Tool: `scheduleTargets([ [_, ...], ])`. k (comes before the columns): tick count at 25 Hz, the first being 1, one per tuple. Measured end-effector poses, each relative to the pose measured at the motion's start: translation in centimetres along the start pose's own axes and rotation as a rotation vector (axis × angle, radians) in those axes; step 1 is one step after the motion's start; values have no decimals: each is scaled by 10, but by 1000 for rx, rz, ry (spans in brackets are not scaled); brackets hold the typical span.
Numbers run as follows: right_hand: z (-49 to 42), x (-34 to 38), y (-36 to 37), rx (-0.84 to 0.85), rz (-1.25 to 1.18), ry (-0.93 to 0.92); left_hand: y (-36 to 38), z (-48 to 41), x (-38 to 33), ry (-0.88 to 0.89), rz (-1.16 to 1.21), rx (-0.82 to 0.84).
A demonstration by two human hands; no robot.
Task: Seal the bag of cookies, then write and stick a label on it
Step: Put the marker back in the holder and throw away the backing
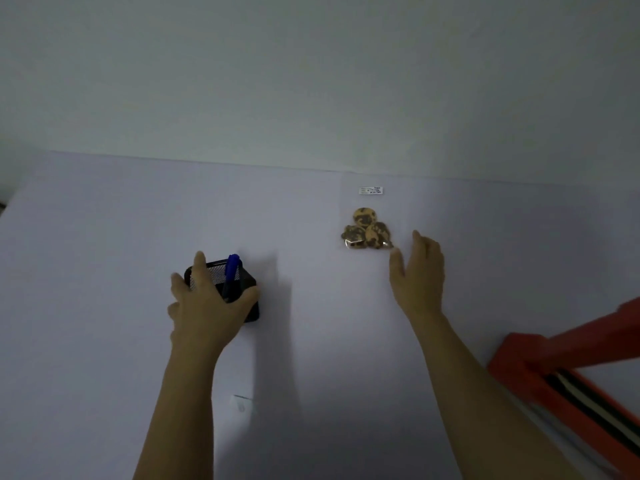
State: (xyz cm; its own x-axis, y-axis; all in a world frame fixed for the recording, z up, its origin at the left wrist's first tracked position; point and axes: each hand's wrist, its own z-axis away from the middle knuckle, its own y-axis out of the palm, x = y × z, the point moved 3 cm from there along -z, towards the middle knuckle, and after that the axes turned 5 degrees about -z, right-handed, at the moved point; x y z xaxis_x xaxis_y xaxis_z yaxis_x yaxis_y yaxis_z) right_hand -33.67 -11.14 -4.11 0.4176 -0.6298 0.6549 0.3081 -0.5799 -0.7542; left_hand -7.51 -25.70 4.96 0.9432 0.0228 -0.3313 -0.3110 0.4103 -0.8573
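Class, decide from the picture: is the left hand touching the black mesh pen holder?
Touching. In the head view the left hand grips the pen holder, thumb and fingers against its sides.

Cannot read the print on the white label [370, 190] at the far end of the clear bag [366, 220]: too small. Can barely trace the bag's edges against the table [104, 271]. Sees only the top of the blue pen [231, 271], the rest sunk in the black mesh holder [216, 270], itself half covered by the left hand [204, 306]; cannot tell grip from mere touch. Loses the red frame [571, 344] at the right edge. Cannot identify the faint pale slip [241, 405] nearer the bottom.
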Motion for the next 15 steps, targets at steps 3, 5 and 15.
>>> scheduleTargets([
  [3,23,-12,3,2,179,-37,1,-8,-17,74,79,-50],
  [5,29,-15,8,49,267,-43,0,-22,-49,176,91,-56],
  [15,30,-17,12,19,353,-55,36,-105,-204,395,52,-49],
])
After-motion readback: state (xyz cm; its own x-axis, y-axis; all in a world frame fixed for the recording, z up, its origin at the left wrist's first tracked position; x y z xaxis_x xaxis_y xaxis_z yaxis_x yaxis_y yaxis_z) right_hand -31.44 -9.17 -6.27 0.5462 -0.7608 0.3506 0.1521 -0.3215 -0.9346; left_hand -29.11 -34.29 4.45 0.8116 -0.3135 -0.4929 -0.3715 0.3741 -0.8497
